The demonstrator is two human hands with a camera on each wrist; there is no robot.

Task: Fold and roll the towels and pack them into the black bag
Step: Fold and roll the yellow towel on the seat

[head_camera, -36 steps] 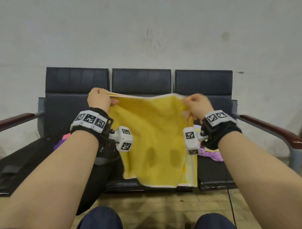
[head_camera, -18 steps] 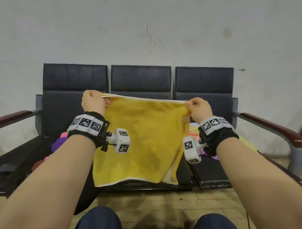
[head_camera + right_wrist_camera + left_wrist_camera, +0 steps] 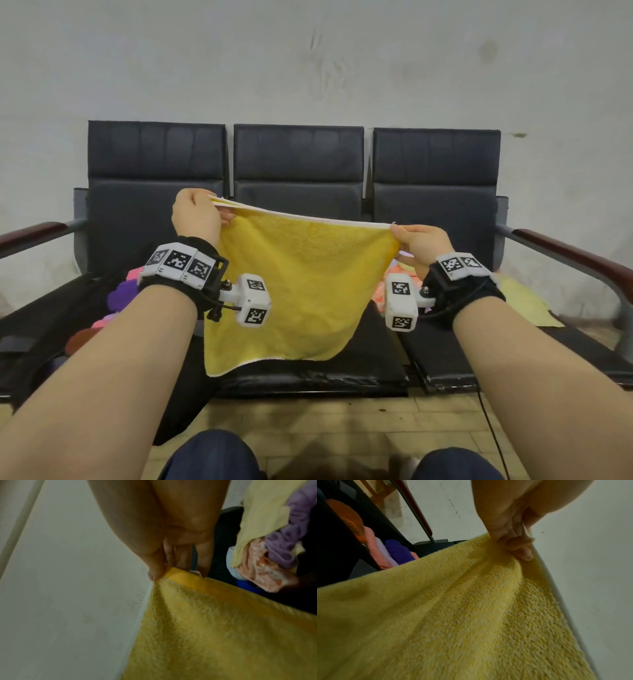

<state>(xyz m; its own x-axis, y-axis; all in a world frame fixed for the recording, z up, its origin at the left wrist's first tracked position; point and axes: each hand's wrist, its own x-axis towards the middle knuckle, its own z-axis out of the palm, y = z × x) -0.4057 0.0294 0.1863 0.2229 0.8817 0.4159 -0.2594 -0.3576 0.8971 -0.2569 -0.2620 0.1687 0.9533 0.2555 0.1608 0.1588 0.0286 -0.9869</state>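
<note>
Left hand (image 3: 197, 219): pinches one top corner of the yellow towel (image 3: 301, 287), fingers curled round the hem.
Right hand (image 3: 423, 245): pinches the other top corner.
Change: top edge now pulled taut, lower hem lifted off the bench (image 3: 318, 377); a second ago the towel hung slack and longer.
Meaning: probably doubled, ready for the next fold.
Black bag (image 3: 41, 329): left seat, rolled towels (image 3: 120, 298) inside.
Loose towels (image 3: 517, 298): right seat.

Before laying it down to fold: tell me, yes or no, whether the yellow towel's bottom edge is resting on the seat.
No: in the head view the yellow towel hangs from both hands, its bottom edge seemingly clear of the seat.
</note>
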